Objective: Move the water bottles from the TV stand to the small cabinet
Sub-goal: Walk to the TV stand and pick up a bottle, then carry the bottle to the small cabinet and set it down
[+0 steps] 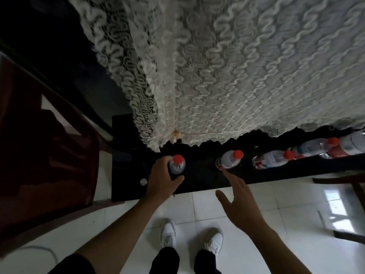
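Note:
A row of clear water bottles with red caps stands on the black TV stand. My left hand grips the leftmost bottle around its body. My right hand is open, fingers spread, its fingertips just short of the second bottle. A third bottle and several more bottles stand further right along the stand. A small cabinet cannot be made out with certainty.
A white lace cloth hangs over something above the stand, down to the bottles. Dark red wooden furniture stands at the left. White floor tiles and my white shoes lie below. A dark wooden frame sits at the right.

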The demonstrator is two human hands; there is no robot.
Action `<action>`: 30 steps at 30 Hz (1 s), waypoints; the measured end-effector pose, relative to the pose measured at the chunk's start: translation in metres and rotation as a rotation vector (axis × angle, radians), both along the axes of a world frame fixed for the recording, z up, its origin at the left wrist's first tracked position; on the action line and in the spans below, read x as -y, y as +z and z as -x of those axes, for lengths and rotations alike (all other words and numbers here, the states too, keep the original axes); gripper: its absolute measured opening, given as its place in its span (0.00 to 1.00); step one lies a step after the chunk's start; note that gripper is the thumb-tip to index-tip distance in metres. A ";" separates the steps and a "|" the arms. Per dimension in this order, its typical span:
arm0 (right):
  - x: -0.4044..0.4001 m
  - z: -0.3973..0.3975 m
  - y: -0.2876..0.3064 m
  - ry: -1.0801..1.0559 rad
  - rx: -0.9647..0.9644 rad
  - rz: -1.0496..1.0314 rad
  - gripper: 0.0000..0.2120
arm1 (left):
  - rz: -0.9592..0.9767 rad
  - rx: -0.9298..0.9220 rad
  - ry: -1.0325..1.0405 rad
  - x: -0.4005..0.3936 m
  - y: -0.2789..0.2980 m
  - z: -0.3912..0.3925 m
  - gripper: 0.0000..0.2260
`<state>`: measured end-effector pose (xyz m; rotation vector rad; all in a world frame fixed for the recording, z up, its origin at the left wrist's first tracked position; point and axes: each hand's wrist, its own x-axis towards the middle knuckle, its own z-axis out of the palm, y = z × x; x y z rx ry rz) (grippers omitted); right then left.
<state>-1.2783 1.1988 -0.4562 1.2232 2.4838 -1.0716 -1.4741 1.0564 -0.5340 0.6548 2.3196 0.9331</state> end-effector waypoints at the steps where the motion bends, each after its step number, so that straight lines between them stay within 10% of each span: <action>1: 0.000 0.000 -0.007 -0.011 0.006 0.011 0.31 | -0.008 -0.024 0.024 -0.001 -0.009 0.000 0.28; 17: 0.004 -0.016 -0.056 -0.072 -0.030 0.086 0.30 | -0.107 -0.146 0.074 -0.032 -0.068 0.006 0.19; 30: -0.029 -0.025 0.024 -0.129 -0.098 0.086 0.25 | -0.363 -0.151 -0.102 -0.033 0.046 -0.030 0.24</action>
